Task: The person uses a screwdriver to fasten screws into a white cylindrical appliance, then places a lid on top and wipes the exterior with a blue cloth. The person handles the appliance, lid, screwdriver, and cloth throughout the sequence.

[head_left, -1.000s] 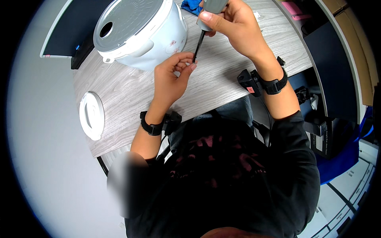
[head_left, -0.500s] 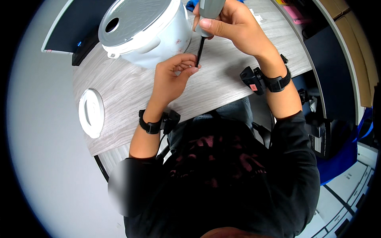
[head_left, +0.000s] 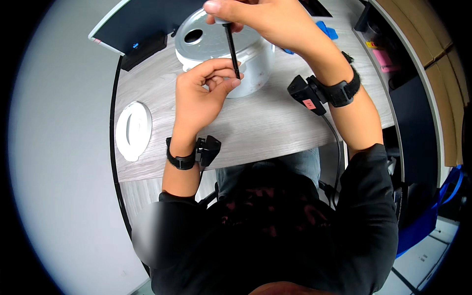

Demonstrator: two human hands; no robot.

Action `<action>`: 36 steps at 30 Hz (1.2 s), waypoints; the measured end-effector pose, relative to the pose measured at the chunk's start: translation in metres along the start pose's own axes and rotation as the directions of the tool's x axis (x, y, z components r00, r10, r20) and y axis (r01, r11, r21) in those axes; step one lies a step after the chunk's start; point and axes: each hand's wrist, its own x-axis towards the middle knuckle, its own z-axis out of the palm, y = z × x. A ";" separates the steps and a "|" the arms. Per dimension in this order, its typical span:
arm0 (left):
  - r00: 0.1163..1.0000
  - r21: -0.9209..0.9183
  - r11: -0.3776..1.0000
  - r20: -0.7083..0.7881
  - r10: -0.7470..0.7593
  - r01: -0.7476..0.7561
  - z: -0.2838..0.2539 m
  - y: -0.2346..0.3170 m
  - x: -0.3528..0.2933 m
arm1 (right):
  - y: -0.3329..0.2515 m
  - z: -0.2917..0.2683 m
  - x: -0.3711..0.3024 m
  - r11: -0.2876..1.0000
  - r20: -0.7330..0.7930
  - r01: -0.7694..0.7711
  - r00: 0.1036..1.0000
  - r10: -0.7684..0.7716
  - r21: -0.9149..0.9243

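A screwdriver with a long black shaft (head_left: 231, 46) and a grey handle is in my right hand (head_left: 278, 24), whose fingers wrap the handle at the top edge of the view. Most of that handle is cut off now. My left hand (head_left: 200, 96) is closed, with thumb and fingers pinching the lower end of the shaft. Whether a small part sits at the tip cannot be made out. Just behind both hands stands a white, round, bucket-like appliance body (head_left: 258, 73). Its grey top (head_left: 216, 42) has a dark round hole.
On the left of the table (head_left: 246, 123) lies a white oval ring-shaped part (head_left: 144, 129). A dark monitor (head_left: 142, 19) and a black box-shaped base (head_left: 145, 51) stand at the back left. Blue cloth (head_left: 327, 30) lies beyond my right wrist; a shelf unit (head_left: 413, 108) borders the right.
The view has shifted, so the table and white body appear farther right. My right hand and screwdriver sit higher and left; the shaft now leans the other way. My left hand still pinches its lower end.
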 end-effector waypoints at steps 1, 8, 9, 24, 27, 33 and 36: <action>1.000 0.022 1.000 -0.019 0.007 -0.006 -0.007 0.003 0.001 | 0.000 0.004 0.008 0.999 -0.005 0.032 0.999 -0.033 -0.040; 0.984 0.145 0.985 -0.135 0.113 -0.093 -0.037 -0.005 0.030 | 0.001 0.026 0.045 0.971 -0.041 0.154 0.986 -0.164 -0.185; 0.985 0.131 0.988 -0.141 0.102 -0.084 -0.038 -0.009 0.032 | 0.004 0.026 0.046 0.968 -0.046 0.147 0.986 -0.160 -0.206; 0.995 0.016 0.999 -0.082 0.052 -0.051 -0.038 -0.022 0.037 | 0.015 0.028 0.048 0.958 -0.070 0.125 0.987 -0.147 -0.258; 0.997 0.061 0.997 -0.061 0.046 -0.043 -0.042 -0.024 0.036 | 0.013 0.030 0.047 0.943 -0.088 0.112 0.985 -0.146 -0.315; 0.990 0.030 0.994 -0.094 0.110 -0.107 -0.042 -0.019 0.036 | 0.014 0.032 0.046 0.911 -0.133 0.130 0.972 -0.196 -0.392; 0.967 0.164 0.973 -0.170 0.192 -0.165 -0.036 -0.015 0.038 | 0.014 0.034 0.045 0.913 -0.163 0.139 0.963 -0.215 -0.382</action>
